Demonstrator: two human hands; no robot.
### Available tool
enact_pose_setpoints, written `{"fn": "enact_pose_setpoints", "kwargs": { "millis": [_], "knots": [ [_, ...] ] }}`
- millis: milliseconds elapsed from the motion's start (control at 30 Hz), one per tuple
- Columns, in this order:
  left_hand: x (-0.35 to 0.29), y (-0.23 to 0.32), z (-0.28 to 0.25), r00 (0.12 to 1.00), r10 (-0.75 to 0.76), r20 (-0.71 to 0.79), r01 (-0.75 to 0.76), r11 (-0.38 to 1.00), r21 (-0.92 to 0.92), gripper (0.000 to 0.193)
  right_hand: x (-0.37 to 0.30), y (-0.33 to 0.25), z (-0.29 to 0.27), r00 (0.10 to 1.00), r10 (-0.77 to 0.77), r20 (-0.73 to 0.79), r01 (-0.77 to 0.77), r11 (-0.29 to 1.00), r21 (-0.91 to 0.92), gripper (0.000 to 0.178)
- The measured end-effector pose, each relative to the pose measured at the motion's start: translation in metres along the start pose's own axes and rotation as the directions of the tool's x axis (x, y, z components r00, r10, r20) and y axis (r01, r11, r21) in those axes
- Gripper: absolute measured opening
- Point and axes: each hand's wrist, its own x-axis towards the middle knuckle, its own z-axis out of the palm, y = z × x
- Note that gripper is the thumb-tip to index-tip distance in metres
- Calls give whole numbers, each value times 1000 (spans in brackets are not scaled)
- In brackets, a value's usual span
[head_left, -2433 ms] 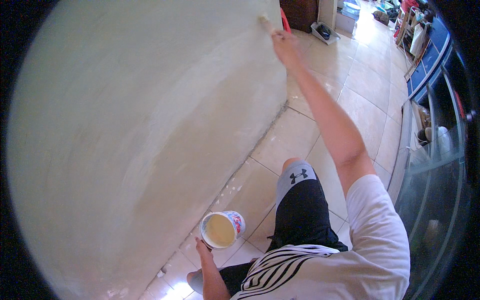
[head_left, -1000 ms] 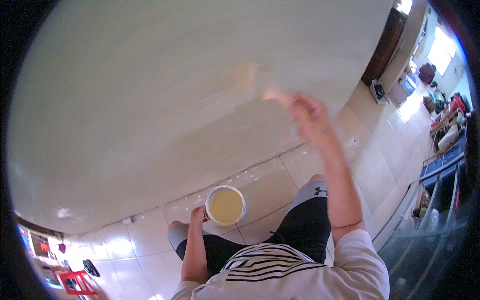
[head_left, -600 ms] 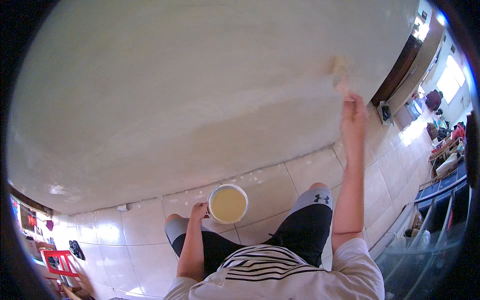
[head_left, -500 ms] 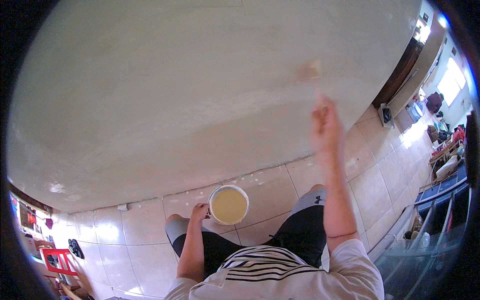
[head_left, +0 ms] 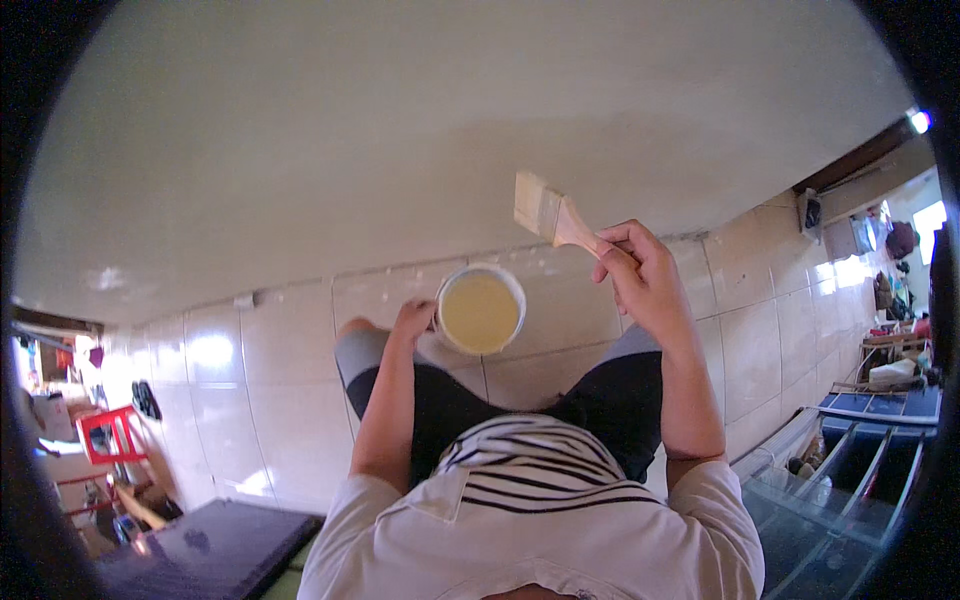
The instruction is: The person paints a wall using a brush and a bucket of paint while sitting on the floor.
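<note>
My left hand is closed on the left side of a white bucket, at its rim or handle; the exact grip is too small to make out. Cream-yellow paint fills much of the bucket, which is held above the floor between my knees. In my right hand is a flat paintbrush, pinched by its wooden handle. Its pale bristles point up and to the left, beyond the bucket and in front of the wall. Whether the bristles touch the wall I cannot tell.
Glossy tiles cover the floor along the wall's foot. Far left stand a red stool and dark footwear. A dark flat-topped piece is near at lower left. On the right is a glass-topped case.
My right hand has brought the paintbrush down and left, from the upper right of the wall toward the bucket. The view has tilted, so bucket and floor sit higher. My left hand still holds the bucket.
</note>
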Motion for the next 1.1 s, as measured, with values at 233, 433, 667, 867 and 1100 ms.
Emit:
{"fn": "enact_pose_setpoints", "kwargs": {
  "millis": [233,433,667,867,1100],
  "knots": [
    [-8,10,-1,1000,-23,4,24,997,-79,27,18,112,88,885,249,394,-267,964,-10,25],
    [-5,7,-5,1000,-25,15,26,999,-26,30,40,144,167,910,233,344,-182,967,-176,24],
    [-1,7,-8,999,-28,30,28,999,-19,33,66,182,220,921,259,293,-188,950,-249,26],
    [2,9,-9,998,-49,38,51,998,-42,32,77,192,233,904,304,300,-231,939,-256,28],
    [-3,13,-10,1000,-13,27,12,1000,9,32,76,209,245,925,292,245,-220,934,-281,26]
  ]
}}
